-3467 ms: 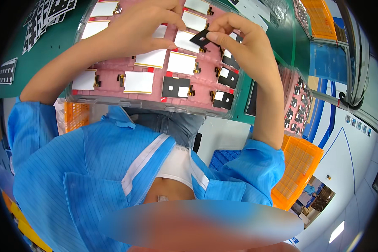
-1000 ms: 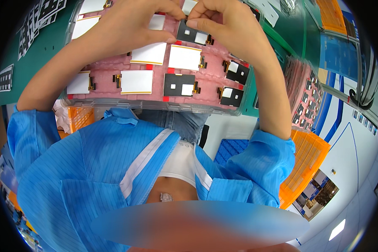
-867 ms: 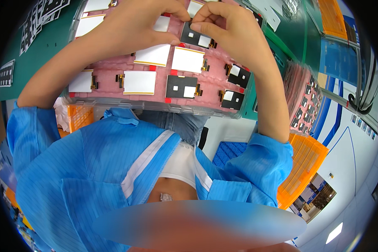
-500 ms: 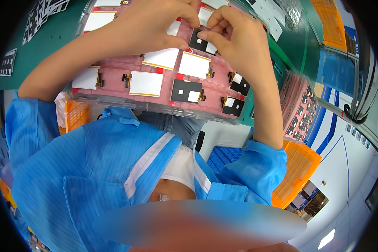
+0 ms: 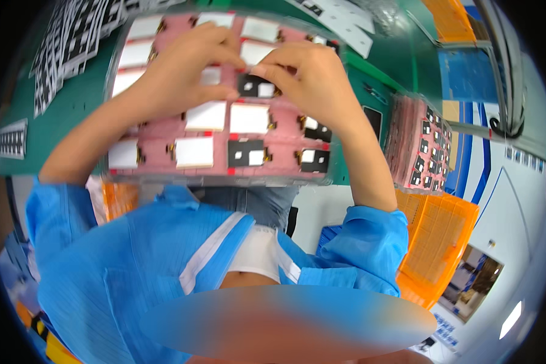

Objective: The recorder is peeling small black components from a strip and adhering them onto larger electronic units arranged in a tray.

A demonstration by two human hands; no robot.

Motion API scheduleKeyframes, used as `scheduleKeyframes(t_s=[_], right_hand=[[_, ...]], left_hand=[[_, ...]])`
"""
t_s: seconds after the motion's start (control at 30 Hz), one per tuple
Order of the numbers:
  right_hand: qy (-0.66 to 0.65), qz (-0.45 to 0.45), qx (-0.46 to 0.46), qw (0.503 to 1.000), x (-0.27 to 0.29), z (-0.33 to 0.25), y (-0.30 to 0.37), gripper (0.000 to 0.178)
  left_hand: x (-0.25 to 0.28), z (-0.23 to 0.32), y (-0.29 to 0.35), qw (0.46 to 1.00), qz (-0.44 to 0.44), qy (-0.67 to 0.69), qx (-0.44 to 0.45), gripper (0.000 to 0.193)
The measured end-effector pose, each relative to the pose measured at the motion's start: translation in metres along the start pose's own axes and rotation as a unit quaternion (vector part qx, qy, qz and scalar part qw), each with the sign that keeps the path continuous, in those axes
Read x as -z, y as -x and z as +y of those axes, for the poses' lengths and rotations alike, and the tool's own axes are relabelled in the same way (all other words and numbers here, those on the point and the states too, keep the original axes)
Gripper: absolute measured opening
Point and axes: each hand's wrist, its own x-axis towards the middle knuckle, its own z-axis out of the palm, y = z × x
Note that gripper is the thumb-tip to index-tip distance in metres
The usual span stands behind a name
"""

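A clear plastic tray (image 5: 218,180) with a pink liner (image 5: 164,134) holds rows of flat panels with short gold-brown connector tails. Some are white, like the white panel (image 5: 249,118); others carry black covers with white cut-outs. Both hands are over one black-covered panel (image 5: 253,88) in the middle of the tray. At its left edge, my left hand (image 5: 194,70) has thumb and forefinger apart, tips close to the panel. My right hand (image 5: 306,79) pinches thumb against fingers at the panel's upper edge; whatever is between the tips is too small and blurred to make out.
Black-and-white sticker sheets (image 5: 67,51) lie on the green table (image 5: 73,130) at left, with a smaller strip (image 5: 9,139) nearer. White sheets (image 5: 340,27) lie beyond the tray. At right are stacked pink-lined trays (image 5: 415,145), tweezers (image 5: 375,93) and an orange crate (image 5: 437,242).
The view has shifted, so the tray sits lower and straighter in it. Both hands stay at the same black-covered panel; my right thumb has moved from its face to the upper edge.
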Motion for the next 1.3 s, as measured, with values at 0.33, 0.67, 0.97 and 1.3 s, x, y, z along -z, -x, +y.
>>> scheduleKeyframes(t_s=[0.33, 0.67, 0.97, 1.3], right_hand=[[0.007, 0.102, -0.236, 0.966, 0.028, 0.231, -0.007, 0.029], [0.115, 0.136, -0.300, 0.937, -0.016, 0.222, -0.031, 0.034], [0.133, 0.159, -0.290, 0.934, -0.012, 0.228, -0.034, 0.027], [0.090, 0.106, -0.357, 0.924, -0.007, 0.227, -0.040, 0.028]], left_hand=[[0.015, -0.058, -0.154, 0.998, 0.040, -0.050, 0.008, 0.014], [-0.080, -0.196, -0.290, 0.989, -0.091, -0.052, 0.103, 0.018], [-0.091, -0.225, -0.306, 0.986, -0.102, -0.057, 0.119, 0.023], [-0.086, -0.210, -0.305, 0.975, -0.138, -0.070, 0.160, 0.026]])
